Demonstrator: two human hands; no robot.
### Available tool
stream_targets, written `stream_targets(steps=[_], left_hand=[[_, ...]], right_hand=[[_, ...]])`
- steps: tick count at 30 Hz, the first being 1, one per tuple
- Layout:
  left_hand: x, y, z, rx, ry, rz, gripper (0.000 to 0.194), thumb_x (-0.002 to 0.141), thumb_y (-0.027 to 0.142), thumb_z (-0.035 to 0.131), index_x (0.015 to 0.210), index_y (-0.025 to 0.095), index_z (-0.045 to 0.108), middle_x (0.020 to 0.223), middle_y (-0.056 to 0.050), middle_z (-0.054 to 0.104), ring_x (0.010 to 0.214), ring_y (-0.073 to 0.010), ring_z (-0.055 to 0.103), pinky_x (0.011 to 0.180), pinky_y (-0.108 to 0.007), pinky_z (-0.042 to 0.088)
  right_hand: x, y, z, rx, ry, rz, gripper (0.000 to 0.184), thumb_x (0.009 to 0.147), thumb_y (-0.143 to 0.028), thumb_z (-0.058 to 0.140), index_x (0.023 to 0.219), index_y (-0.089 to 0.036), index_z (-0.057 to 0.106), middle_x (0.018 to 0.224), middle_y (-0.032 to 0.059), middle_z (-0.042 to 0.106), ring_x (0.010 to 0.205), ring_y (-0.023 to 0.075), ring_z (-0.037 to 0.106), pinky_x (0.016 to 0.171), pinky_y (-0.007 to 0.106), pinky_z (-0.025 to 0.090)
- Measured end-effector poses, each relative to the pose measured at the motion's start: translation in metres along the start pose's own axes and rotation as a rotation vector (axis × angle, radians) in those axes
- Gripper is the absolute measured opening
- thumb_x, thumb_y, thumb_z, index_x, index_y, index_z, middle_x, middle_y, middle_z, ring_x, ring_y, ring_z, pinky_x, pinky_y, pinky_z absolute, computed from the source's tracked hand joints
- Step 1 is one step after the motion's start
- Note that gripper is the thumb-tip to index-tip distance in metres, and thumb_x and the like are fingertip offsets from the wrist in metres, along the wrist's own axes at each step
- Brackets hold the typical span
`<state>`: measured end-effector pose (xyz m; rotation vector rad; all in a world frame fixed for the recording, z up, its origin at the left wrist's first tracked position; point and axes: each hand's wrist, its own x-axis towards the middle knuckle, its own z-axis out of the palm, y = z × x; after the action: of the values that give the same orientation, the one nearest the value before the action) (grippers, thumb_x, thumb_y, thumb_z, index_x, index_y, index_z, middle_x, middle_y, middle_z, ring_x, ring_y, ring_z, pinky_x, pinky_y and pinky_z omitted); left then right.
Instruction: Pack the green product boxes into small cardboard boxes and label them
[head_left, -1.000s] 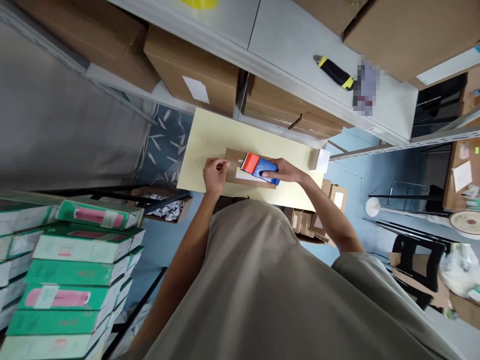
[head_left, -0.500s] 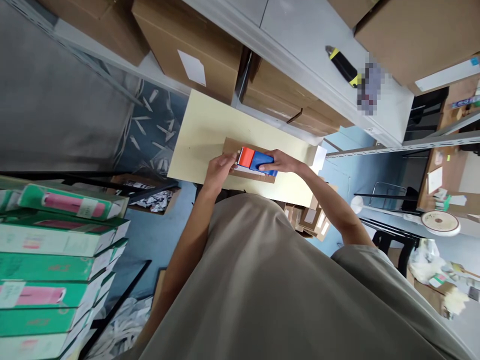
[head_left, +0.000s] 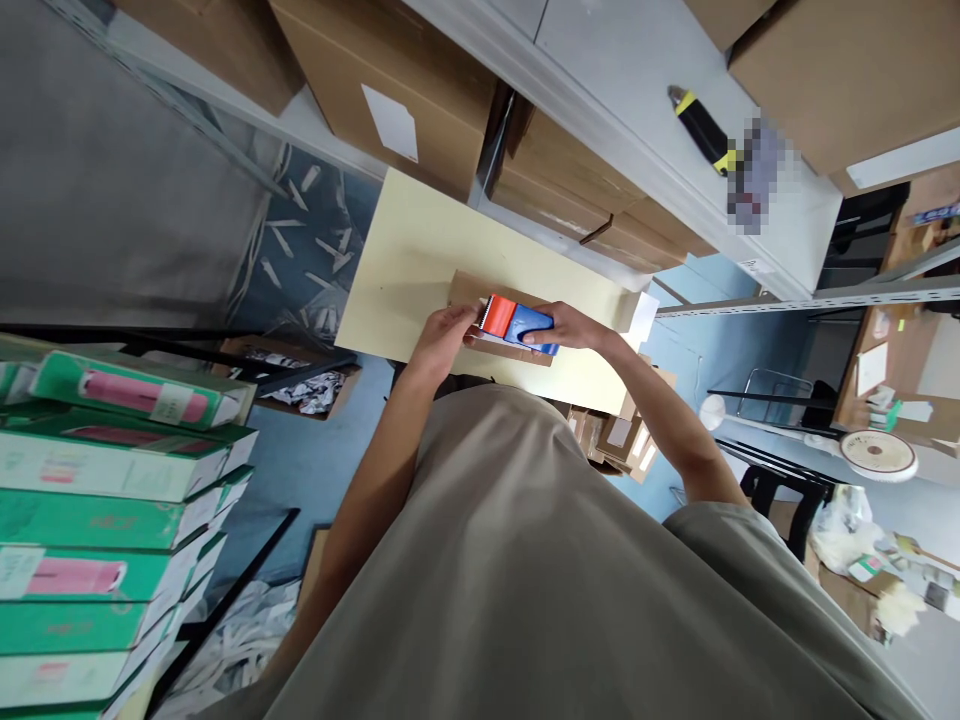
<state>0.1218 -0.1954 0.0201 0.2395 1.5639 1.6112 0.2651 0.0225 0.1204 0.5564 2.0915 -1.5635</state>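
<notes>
My right hand [head_left: 564, 327] is wrapped round the blue body of a tape dispenser [head_left: 520, 322], which has a red front part and a dark toothed edge. At that toothed end, the fingers of my left hand [head_left: 444, 335] are pinched together; whatever lies between them is too small to make out. Beneath the dispenser is a brown cardboard piece [head_left: 465, 288], partly covered by the dispenser and my hands. It lies on a pale yellow tabletop [head_left: 409, 255].
Big cardboard boxes [head_left: 442, 130] stand on the shelf past the table. A yellow-and-black cutter [head_left: 703, 130] lies on the upper shelf [head_left: 600, 90]. Green-and-white boxes [head_left: 90, 515] are stacked at left. An open carton of scraps [head_left: 300, 385] sits below the table's left end.
The view has shifted slightly. Both hands and the tape dispenser keep nearly the same place over the cardboard, with the left fingers still at the toothed end.
</notes>
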Motion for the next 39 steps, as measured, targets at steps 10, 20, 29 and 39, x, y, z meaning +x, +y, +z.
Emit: stream_targets(steps=[10,20,29,39], left_hand=[[0.002,0.007,0.003,-0.008,-0.006,-0.078,0.026,0.092,0.043,0.084,0.09,0.017,0.078,0.086,-0.006,0.078,0.074,-0.0171,0.07,0.067,-0.028,0.055],[-0.003,-0.002,-0.007,0.066,0.218,0.087,0.022,0.09,0.041,0.084,0.092,0.019,0.08,0.088,-0.004,0.079,0.08,-0.0188,0.072,0.077,-0.031,0.06],[0.021,-0.027,-0.049,-0.059,0.318,0.059,0.042,0.086,0.058,0.089,0.093,0.021,0.07,0.088,-0.003,0.073,0.089,-0.0195,0.076,0.09,-0.037,0.068],[0.033,-0.051,-0.05,-0.142,0.308,-0.052,0.049,0.087,0.066,0.089,0.095,0.023,0.065,0.09,-0.002,0.071,0.088,-0.0199,0.078,0.085,-0.038,0.071]], right_hand=[[0.003,0.004,-0.002,0.026,-0.03,0.033,0.07,0.077,-0.081,0.091,0.103,-0.018,0.072,0.087,0.0021,0.076,0.078,0.0197,0.072,0.07,0.03,0.056],[0.003,-0.011,0.003,-0.124,-0.046,0.05,0.068,0.084,-0.087,0.081,0.089,-0.02,0.071,0.078,0.0018,0.075,0.074,0.0201,0.071,0.067,0.03,0.051],[0.009,-0.028,-0.002,-0.136,-0.145,0.185,0.07,0.089,-0.09,0.075,0.08,-0.021,0.069,0.071,0.0007,0.072,0.063,0.0161,0.066,0.064,0.03,0.048],[0.025,-0.034,0.005,-0.267,-0.083,0.228,0.07,0.095,-0.089,0.07,0.074,-0.022,0.065,0.067,0.0038,0.068,0.069,0.0208,0.067,0.066,0.033,0.049]])
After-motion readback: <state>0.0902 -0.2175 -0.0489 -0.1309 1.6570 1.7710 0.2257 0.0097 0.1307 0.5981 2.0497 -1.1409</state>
